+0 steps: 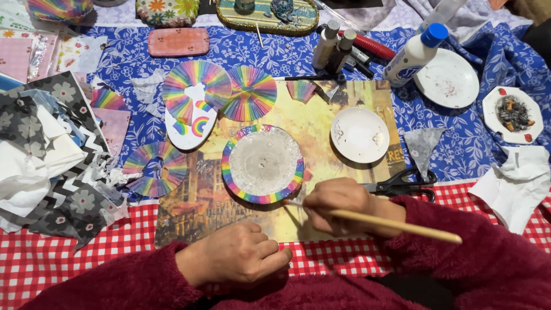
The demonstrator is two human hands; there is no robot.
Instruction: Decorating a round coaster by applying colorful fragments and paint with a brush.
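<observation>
A wide surface (69, 258) spreads under everything, covered near the person by a red-and-white checked cloth and further off by a blue flowered cloth (241, 54). On it, in the middle, lies a large yellowish picture mat (201, 201). To the left a heap of patterned paper napkins (40, 155) in black, grey and white is piled up. Both arms wear fuzzy dark-red sleeves (488, 264).

At the centre of the mat sits a round plate with a rainbow rim (262, 164), its middle pale and glossy. Above it lie two rainbow paper fans (218, 92), a third fan (155, 169) lies to the plate's left, and a small white dish (360, 135) stands to its right. A white glue bottle with a blue cap (414, 53) leans near another white plate (447, 78) at the upper right. Black scissors (402, 183) lie just beside the right wrist.

The right hand (338, 201) is closed around a thin wooden-handled brush (390, 225), whose tip touches the lower right rim of the rainbow plate. The left hand (241, 252) rests on the lower edge of the mat, fingers curled loosely into a near fist, holding nothing that can be seen.
</observation>
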